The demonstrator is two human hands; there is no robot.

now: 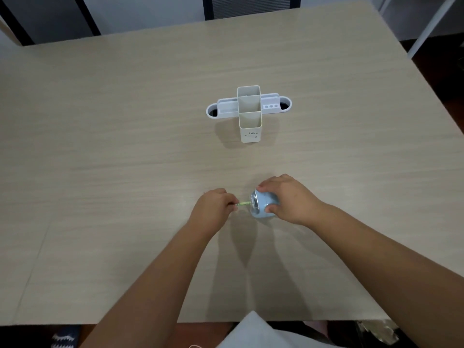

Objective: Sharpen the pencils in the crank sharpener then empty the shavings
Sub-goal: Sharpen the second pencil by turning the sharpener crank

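Observation:
A small light-blue crank sharpener (262, 205) sits on the wooden table (125, 146) near its front edge. My right hand (288, 197) wraps over its top and right side, fingers closed on it. A green pencil (243, 203) lies level, its right end at the sharpener's left face. My left hand (213, 207) pinches the pencil's left part; most of its length is hidden in my fingers. The crank is hidden under my right hand.
A white desk organizer (249, 113) with tall open compartments and low side trays stands at the table's middle, well behind my hands. A dark chair (251, 7) stands beyond the far edge. A white metal frame leg (426, 28) is at the far right.

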